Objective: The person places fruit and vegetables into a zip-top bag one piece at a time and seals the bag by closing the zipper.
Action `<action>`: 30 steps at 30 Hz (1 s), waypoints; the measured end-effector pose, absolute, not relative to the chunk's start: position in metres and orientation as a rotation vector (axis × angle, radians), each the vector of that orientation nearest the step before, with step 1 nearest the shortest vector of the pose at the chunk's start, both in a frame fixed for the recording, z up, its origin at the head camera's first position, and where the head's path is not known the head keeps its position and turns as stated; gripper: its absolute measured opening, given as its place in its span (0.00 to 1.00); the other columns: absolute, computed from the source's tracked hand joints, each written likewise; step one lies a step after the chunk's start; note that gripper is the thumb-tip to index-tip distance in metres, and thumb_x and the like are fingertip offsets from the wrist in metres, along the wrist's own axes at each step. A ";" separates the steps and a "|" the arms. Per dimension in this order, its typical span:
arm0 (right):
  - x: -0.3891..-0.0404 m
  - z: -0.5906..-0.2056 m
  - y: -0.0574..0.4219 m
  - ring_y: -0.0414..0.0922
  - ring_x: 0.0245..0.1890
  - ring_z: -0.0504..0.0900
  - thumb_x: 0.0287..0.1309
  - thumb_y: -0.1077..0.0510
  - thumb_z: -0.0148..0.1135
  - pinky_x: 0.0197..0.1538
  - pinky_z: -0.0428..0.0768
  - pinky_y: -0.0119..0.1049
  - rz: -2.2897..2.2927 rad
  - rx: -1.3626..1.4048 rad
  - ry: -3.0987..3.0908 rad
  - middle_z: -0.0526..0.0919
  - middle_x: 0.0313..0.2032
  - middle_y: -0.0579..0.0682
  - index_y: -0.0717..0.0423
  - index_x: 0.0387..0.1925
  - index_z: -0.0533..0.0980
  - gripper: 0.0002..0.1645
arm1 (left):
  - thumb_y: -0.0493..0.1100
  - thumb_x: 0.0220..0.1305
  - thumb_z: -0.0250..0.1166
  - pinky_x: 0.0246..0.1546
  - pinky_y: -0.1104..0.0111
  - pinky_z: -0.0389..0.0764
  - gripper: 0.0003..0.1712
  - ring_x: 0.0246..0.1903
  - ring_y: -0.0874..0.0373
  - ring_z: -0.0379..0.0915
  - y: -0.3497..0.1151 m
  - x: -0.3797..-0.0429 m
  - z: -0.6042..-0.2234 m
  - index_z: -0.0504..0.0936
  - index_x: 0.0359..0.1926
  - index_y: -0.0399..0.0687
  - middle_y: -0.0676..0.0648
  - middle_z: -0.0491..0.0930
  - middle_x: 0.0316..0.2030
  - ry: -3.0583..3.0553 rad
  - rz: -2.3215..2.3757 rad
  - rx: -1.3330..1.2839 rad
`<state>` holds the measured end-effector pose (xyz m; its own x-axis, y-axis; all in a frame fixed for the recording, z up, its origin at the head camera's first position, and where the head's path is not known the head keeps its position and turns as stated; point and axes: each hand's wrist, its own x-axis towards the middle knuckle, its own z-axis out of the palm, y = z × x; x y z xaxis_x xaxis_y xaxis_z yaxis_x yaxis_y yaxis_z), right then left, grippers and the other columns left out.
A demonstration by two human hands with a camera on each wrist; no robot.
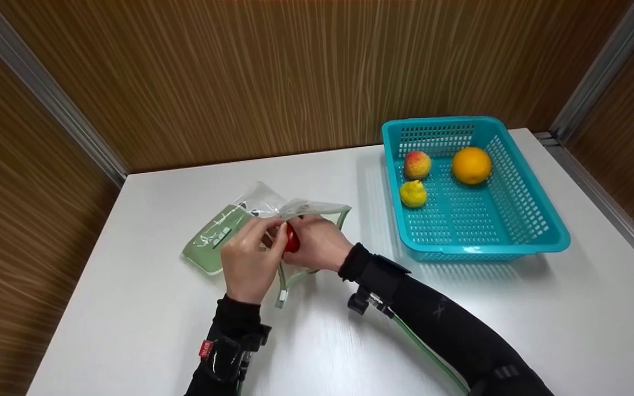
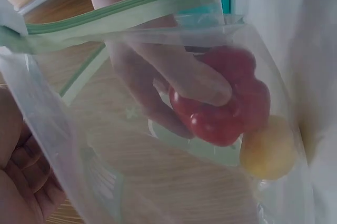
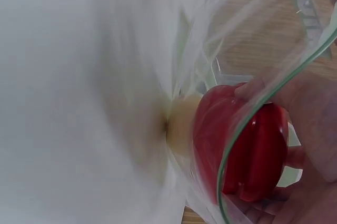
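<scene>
On the white desk (image 1: 317, 341), the right hand (image 1: 320, 242) has its fingers curled round a red bell pepper (image 1: 292, 239) inside the clear zip bag (image 1: 207, 247), and the left hand (image 1: 253, 256) pinches the bag's edge! One yellowish fruit (image 2: 268, 147) already sits within; peach (image 1: 417, 165), lemon (image 1: 413, 194) and orange (image 1: 471, 165) wait in the turquoise basket (image 1: 460, 220): under halfway, I'd judge.

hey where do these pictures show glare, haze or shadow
Head view: a bright glint on the near rim of the teal basket, soft shadow below; left wrist view: the clear bag hazes the red pepper, which shows highlights; right wrist view: a blurry dark patch, likely shadow, on the white table.
</scene>
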<state>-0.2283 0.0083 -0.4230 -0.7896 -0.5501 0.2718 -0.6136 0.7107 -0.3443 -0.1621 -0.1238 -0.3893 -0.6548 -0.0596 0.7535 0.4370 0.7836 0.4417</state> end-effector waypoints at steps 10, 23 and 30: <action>-0.241 -0.428 0.000 0.41 0.39 0.82 0.50 0.38 0.63 0.38 0.81 0.35 0.593 0.967 -2.772 0.85 0.33 0.43 0.45 0.46 0.77 0.24 | 0.41 0.57 0.67 0.21 0.72 0.73 0.04 0.21 0.59 0.78 -0.126 -0.164 -0.392 0.85 0.32 0.46 0.51 0.82 0.24 -2.152 -0.793 -0.264; -0.242 -0.433 0.000 0.41 0.44 0.77 0.56 0.40 0.61 0.43 0.80 0.35 0.716 0.982 -2.791 0.85 0.38 0.44 0.45 0.51 0.76 0.24 | 0.42 0.57 0.67 0.22 0.71 0.76 0.04 0.21 0.61 0.78 -0.127 -0.165 -0.392 0.86 0.33 0.47 0.51 0.83 0.25 -2.181 -0.770 -0.245; -0.227 -0.427 0.010 0.39 0.41 0.79 0.57 0.44 0.61 0.41 0.80 0.32 0.749 1.033 -2.761 0.82 0.42 0.46 0.47 0.57 0.72 0.27 | 0.42 0.58 0.66 0.22 0.72 0.75 0.05 0.21 0.61 0.77 -0.127 -0.165 -0.392 0.86 0.33 0.47 0.51 0.83 0.25 -2.195 -0.777 -0.228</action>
<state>-0.2269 0.0102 -0.4275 -0.7649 -0.5903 0.2580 -0.6397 0.6490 -0.4118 -0.1652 -0.1275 -0.3915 -0.6796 -0.0837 0.7288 0.3936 0.7967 0.4585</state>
